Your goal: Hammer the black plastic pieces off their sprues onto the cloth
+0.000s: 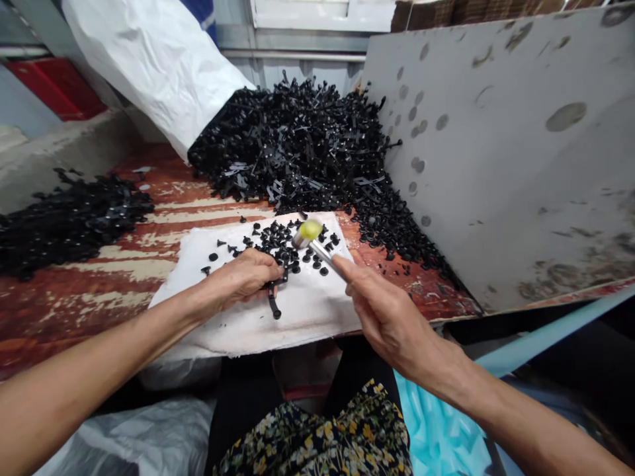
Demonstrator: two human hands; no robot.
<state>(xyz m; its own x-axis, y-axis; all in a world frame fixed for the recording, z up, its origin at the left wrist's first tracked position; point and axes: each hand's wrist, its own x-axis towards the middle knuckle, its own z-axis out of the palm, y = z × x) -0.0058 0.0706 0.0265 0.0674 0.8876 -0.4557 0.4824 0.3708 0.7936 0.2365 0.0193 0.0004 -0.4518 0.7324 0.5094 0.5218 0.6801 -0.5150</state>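
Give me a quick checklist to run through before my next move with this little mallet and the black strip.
1. Left hand holds the black strip on the white cloth: ok.
2. Right hand grips the mallet, yellow head raised over the cloth: ok.
3. Left fingertips out from under the mallet head: cannot tell, they sit close.
4. Loose black caps kept away from the strip: not ok, they lie beside the hand.
5. Cloth flat where the strip rests: ok.
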